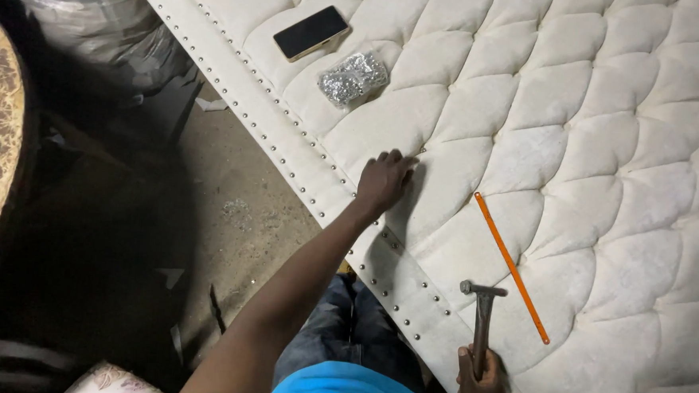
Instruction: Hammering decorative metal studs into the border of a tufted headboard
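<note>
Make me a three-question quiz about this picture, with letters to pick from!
1. Where does the phone lie?
A. on the tufted cream panel
B. on the floor
C. in the left hand

2. What colour is the long thin stick?
A. blue
B. orange
C. green

3. What is the right hand doing?
A. lying flat and open
B. gripping a hammer
C. holding the phone

Answers:
1 A, the phone rests on the panel beside a clear bag of shiny silver bits.
2 B, the stick is plainly orange against the cream cloth.
3 B, the fingers wrap the hammer's handle, while the left hand presses on the panel near the studded edge.
</note>
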